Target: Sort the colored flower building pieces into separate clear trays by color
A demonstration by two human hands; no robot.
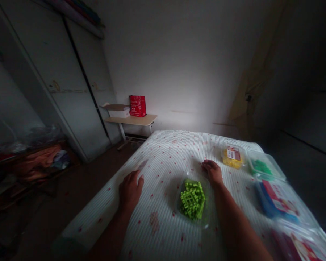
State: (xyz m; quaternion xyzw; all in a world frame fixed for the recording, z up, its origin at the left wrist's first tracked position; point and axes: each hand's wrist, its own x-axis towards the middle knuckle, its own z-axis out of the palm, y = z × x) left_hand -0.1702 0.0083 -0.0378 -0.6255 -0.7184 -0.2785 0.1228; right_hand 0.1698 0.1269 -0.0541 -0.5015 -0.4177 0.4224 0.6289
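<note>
A clear plastic box (208, 203) of bright green interlocking plastic pieces (192, 199) stands uncovered on the bed in front of me. To its left is my left hand (130, 189), thumb apart from the fingers. Its fingertips are at the near edge of a thin, see-through sheet or lid (143, 165) with a greyish patch. My right hand (213, 172) is just past the box's far right corner. Its fingers point left, slightly bent and low over the sheet, and nothing shows in them.
Along the bed's right side stand clear boxes of yellow pieces (233, 161), green pieces (261, 166), blue pieces (278, 206) and a purplish-red box (301, 243). A small table (141, 119) with a red bag (137, 106) and white box (119, 113) stands by the wall.
</note>
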